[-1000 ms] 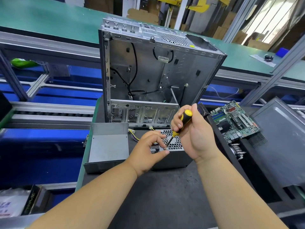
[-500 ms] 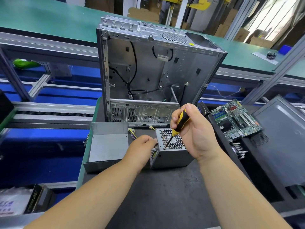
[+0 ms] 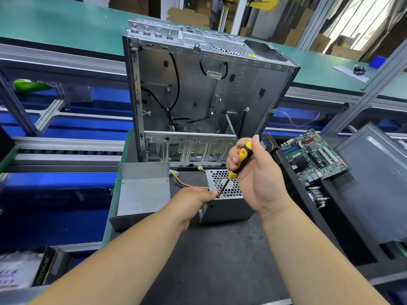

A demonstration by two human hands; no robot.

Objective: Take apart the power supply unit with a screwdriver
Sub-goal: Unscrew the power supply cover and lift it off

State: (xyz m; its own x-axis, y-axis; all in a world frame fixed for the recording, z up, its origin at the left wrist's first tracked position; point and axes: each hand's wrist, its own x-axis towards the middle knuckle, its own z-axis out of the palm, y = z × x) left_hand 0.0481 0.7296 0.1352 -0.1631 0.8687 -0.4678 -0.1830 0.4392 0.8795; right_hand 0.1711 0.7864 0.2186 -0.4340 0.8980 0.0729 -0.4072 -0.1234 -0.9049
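The left hand (image 3: pixel 193 199) lies nearest, its fingers curled against the near left corner of the small grey metal power supply unit with the honeycomb grille (image 3: pixel 226 200), apparently bracing it on the dark work mat (image 3: pixel 209 260) (what the fingertips pinch, if anything, is hidden). Just beyond them the right hand (image 3: pixel 253 175) wraps the yellow-and-black-handled screwdriver (image 3: pixel 233 168), tilted so its tip meets a corner screw beside the left fingertips. Behind the fingers stands the open grey steel computer case (image 3: pixel 198 95).

Case (image 3: pixel 198 102) blocks behind supply (image 3: pixel 226 208); cover (image 3: pixel 143 194) left; mat (image 3: pixel 220 260) open.
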